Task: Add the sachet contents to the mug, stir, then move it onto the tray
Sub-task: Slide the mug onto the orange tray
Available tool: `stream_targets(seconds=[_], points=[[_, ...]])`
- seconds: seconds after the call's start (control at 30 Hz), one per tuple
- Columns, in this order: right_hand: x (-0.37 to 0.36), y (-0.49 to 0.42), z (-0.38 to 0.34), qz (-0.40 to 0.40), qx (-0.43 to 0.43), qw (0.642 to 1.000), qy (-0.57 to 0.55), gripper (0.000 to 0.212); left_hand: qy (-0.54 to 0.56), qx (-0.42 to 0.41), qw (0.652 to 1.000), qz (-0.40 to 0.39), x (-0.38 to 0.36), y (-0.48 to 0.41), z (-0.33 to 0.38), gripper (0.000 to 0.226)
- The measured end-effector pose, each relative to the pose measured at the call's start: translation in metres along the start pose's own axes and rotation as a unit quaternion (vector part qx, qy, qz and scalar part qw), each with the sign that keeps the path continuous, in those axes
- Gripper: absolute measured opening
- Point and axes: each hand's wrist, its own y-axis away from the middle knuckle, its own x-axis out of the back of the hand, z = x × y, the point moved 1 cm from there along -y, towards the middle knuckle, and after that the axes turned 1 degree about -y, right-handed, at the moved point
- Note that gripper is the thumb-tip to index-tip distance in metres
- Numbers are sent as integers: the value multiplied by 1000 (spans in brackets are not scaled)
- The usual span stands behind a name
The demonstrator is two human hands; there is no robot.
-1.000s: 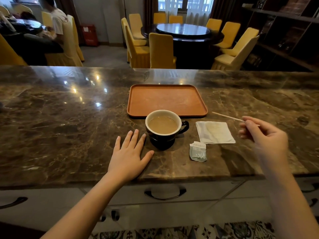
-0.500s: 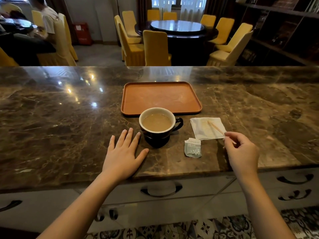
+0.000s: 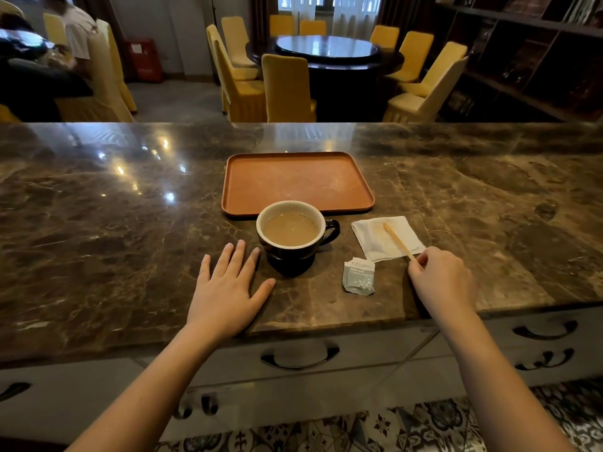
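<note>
A black mug with a white inside holds light brown milky drink and stands on the marble counter, just in front of the orange tray, handle to the right. My left hand lies flat on the counter, fingers spread, left of the mug. A torn grey-green sachet lies right of the mug. The wooden stir stick rests across a white napkin, and my right hand still pinches its near end.
The dark marble counter stretches wide to both sides. Drawers with dark handles run below its front edge. Beyond the counter stand yellow-covered chairs around a dark round table, and a seated person at far left.
My right hand has come down and toward me, laying the stir stick across the napkin. The left hand and the mug have stayed put.
</note>
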Motion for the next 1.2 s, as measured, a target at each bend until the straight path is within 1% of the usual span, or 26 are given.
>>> stream_targets(seconds=[0.1, 0.43, 0.53, 0.6, 0.67, 0.77, 0.93, 1.03, 1.13, 1.2], points=[[-2, 3, 0, 11, 7, 1000, 5, 23, -3, -3, 1000, 1, 0, 0, 0, 73], [-7, 15, 1, 12, 15, 1000, -5, 20, -1, -4, 1000, -10, 1, 1, 0, 69], [-3, 16, -2, 26, 44, 998, -26, 24, -3, -1, 1000, -14, 3, 1, 1, 66], [1, 14, -8, 28, 89, 994, -63, 30, -4, 0, 1000, -16, 3, 1, 1, 66], [6, 10, -19, 13, 149, 982, -118, 33, -1, -1, 1000, -18, 3, 1, 1, 66], [13, 5, -42, -22, 239, 953, -183, 39, -1, -1, 1000, -17, 4, 1, 2, 67], [17, -8, -83, -120, 348, 911, -184, 56, -2, 0, 1000, -18, 7, 3, 3, 67], [14, -18, -99, -172, 376, 896, -165, 55, -1, 1, 1000, -19, 7, 3, 3, 68], [11, -27, -103, -177, 375, 897, -150, 52, 2, 2, 1000, -15, 5, 3, 3, 69], [9, -33, -101, -197, 376, 892, -155, 48, 0, 3, 1000, -9, 5, 2, 3, 73]])
